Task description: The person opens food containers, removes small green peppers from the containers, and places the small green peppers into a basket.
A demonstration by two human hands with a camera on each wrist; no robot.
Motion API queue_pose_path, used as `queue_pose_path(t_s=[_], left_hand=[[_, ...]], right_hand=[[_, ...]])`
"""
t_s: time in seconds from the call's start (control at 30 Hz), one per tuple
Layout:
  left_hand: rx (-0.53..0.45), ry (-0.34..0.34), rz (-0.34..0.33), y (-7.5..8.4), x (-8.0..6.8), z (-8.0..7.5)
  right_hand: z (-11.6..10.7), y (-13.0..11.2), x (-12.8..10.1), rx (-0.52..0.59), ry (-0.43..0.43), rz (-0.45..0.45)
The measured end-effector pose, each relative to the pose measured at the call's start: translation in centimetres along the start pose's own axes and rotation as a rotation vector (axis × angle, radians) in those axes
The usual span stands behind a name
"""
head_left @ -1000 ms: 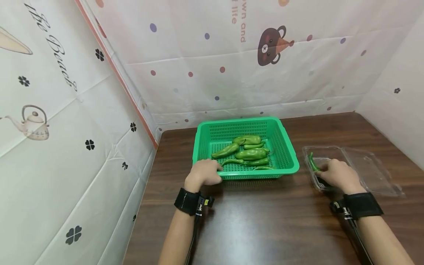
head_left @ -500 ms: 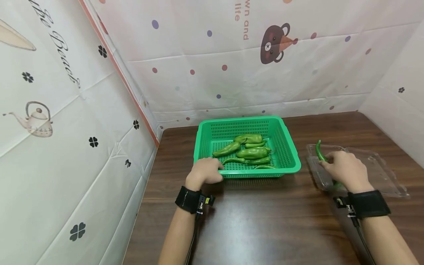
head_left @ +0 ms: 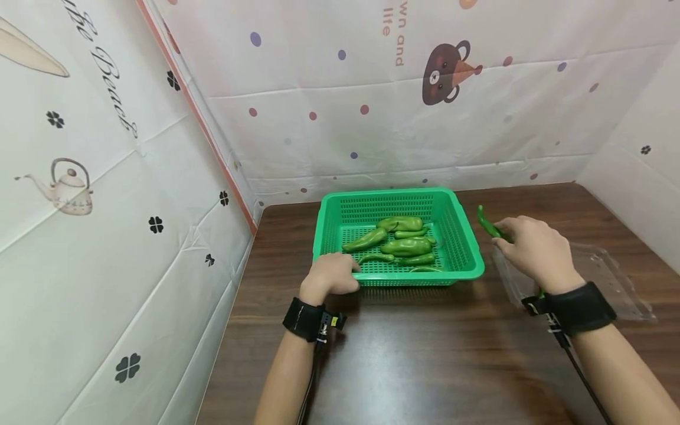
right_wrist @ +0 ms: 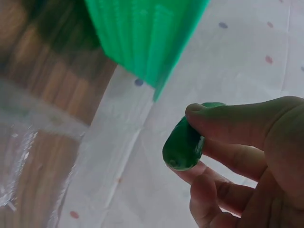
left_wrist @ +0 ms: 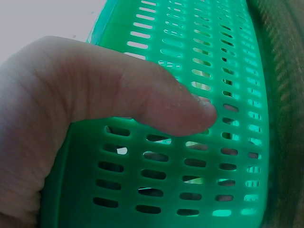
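Green basket (head_left: 467, 248): landmark, on table (head_left: 404, 354).
Left hand (head_left: 330, 276): fingers curled round basket's near-left rim.
Right hand (head_left: 531, 251): fingers pinching green pepper (head_left: 487, 224), held aloft just right of basket, above clear clamshell box (head_left: 605, 277).
Step, judged: carry in progress; next needs move leftward over the rim.

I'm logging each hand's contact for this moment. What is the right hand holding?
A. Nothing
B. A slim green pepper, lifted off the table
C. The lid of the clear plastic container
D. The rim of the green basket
B: the right hand pinches a slim green pepper in the air between the green basket and the clear plastic container; the right wrist view shows fingers curled round it.
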State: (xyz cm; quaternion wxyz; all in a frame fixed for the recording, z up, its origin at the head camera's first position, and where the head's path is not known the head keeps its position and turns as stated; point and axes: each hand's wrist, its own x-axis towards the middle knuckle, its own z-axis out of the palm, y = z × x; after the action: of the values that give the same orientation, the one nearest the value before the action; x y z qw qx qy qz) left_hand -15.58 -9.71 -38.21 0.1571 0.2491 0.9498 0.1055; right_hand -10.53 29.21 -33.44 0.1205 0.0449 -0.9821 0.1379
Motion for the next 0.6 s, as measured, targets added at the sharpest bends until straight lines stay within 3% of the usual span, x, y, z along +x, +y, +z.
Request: queue_pose_path(t_s=[0.3, 0.6], left_hand=[[0.004, 0.001, -0.001, -0.1, 0.0, 0.0], [0.001, 0.000, -0.001, 0.0, 0.1, 0.1]], right_hand=[[1.0, -3.8, 2.0, -0.018, 0.010, -0.161], [3.6, -6.7, 3.2, -0.040, -0.109, -0.280]])
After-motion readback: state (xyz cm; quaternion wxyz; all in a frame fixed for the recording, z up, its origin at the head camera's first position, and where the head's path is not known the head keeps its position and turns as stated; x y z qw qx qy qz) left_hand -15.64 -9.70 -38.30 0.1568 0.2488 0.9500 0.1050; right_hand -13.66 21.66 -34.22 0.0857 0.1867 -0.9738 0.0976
